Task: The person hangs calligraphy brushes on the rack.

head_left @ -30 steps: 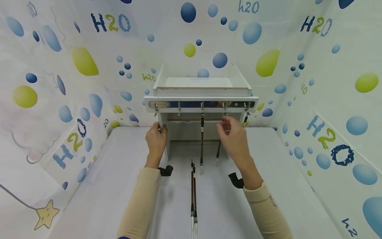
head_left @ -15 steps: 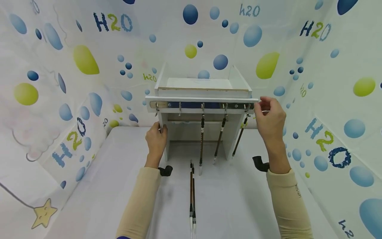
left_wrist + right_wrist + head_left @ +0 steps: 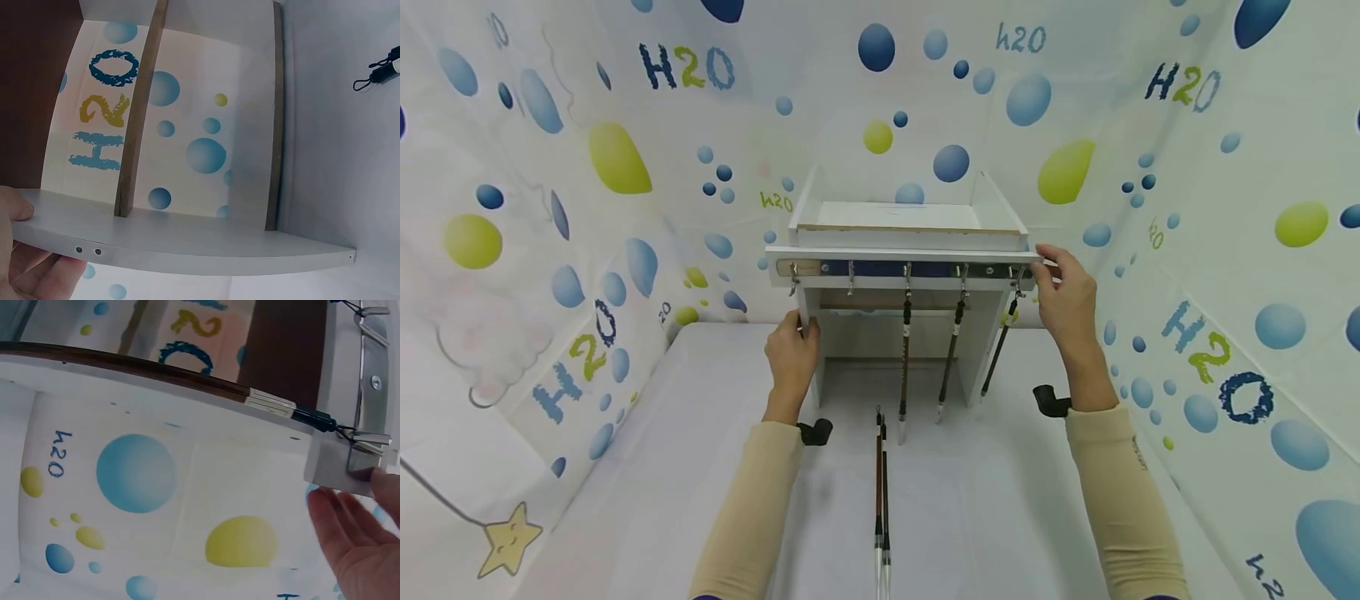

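A white wooden shelf unit [image 3: 917, 237] stands on the table, its front rail [image 3: 842, 279] carrying a metal strip of hooks [image 3: 880, 269]. Three calligraphy brushes hang there by their loops: one at the middle [image 3: 905, 358], one right of it [image 3: 951, 350], one on the rightmost hook [image 3: 1000, 346]. The two left hooks are bare. My left hand [image 3: 792, 354] grips the left side panel [image 3: 187, 247], thumb on one face and fingers on the other. At the rail's right end, my right hand [image 3: 1066, 292] pinches the corner between thumb and fingers, close to the last brush [image 3: 187, 378].
Two more brushes [image 3: 881, 492] lie side by side on the white table [image 3: 970, 517], between the forearms. Behind and at both sides rise walls [image 3: 820, 67] printed with bubbles and "H2O". Black wrist mounts [image 3: 1051, 402] stick out inward from both wrists.
My right hand has gone from beside the second hanging brush to the rail's right end, which then shifted slightly left with the hand. My left hand keeps its hold on the panel.
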Demonstrator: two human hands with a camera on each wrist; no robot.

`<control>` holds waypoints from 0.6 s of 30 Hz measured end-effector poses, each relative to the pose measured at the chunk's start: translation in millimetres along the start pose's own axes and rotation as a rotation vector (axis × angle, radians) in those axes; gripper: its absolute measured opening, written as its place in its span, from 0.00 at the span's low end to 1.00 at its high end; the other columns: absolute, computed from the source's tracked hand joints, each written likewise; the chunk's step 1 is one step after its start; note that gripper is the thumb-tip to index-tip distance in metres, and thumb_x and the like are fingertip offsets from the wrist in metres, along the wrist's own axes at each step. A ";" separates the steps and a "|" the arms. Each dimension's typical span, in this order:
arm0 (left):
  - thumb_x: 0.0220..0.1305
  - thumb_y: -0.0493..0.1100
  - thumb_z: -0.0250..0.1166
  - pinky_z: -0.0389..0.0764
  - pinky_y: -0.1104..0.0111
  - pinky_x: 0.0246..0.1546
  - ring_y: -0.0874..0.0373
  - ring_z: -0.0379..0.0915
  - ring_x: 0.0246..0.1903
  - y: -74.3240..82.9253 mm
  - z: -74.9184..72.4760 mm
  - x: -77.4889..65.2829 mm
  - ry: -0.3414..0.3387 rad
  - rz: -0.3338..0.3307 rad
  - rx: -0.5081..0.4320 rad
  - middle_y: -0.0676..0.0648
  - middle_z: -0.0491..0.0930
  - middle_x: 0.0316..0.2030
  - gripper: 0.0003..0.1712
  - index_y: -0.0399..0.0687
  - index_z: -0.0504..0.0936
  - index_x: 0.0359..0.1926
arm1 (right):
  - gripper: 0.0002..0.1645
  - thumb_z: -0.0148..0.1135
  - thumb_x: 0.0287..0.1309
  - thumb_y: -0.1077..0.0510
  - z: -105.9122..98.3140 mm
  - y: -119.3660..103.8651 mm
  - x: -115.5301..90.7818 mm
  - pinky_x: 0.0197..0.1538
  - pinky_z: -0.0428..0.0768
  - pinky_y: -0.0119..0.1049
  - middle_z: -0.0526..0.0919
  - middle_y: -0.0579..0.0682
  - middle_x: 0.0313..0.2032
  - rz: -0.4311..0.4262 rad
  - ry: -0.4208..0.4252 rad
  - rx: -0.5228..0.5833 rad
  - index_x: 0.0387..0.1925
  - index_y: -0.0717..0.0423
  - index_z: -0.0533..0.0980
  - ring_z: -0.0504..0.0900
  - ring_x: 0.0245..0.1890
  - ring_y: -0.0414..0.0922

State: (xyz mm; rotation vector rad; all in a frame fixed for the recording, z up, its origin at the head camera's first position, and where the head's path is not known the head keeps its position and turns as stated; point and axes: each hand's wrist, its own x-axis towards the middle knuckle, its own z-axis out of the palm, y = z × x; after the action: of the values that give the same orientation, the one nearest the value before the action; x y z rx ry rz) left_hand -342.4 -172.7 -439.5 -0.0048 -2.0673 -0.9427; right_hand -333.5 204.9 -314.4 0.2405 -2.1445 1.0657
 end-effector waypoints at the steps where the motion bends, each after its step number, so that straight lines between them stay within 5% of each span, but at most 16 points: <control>1: 0.64 0.37 0.64 0.84 0.45 0.36 0.39 0.88 0.35 0.0 -0.3 0.3 -0.003 -0.002 -0.002 0.32 0.87 0.39 0.12 0.29 0.83 0.42 | 0.20 0.55 0.72 0.58 1.1 1.1 -0.1 0.56 0.81 0.53 0.82 0.59 0.58 -0.008 -0.005 0.000 0.61 0.59 0.77 0.84 0.55 0.57; 10: 0.65 0.37 0.61 0.83 0.44 0.39 0.38 0.87 0.37 4.1 -6.1 3.4 -0.065 -0.040 0.011 0.31 0.87 0.39 0.13 0.29 0.83 0.43 | 0.19 0.59 0.70 0.54 5.7 10.5 -1.2 0.51 0.78 0.21 0.86 0.55 0.54 -0.005 0.032 0.046 0.58 0.56 0.78 0.86 0.51 0.50; 18: 0.67 0.39 0.62 0.85 0.48 0.40 0.38 0.87 0.39 8.4 -12.1 8.0 -0.165 -0.100 -0.020 0.30 0.86 0.41 0.16 0.30 0.82 0.49 | 0.18 0.62 0.68 0.51 6.1 17.7 4.1 0.50 0.79 0.21 0.87 0.54 0.49 0.029 0.060 0.160 0.54 0.55 0.80 0.85 0.46 0.36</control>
State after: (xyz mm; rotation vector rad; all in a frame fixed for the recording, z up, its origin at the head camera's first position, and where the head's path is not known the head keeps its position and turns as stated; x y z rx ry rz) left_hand -336.5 -176.7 -424.3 0.0107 -2.2268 -1.0540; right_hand -347.6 212.3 -325.1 0.2496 -2.0172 1.2481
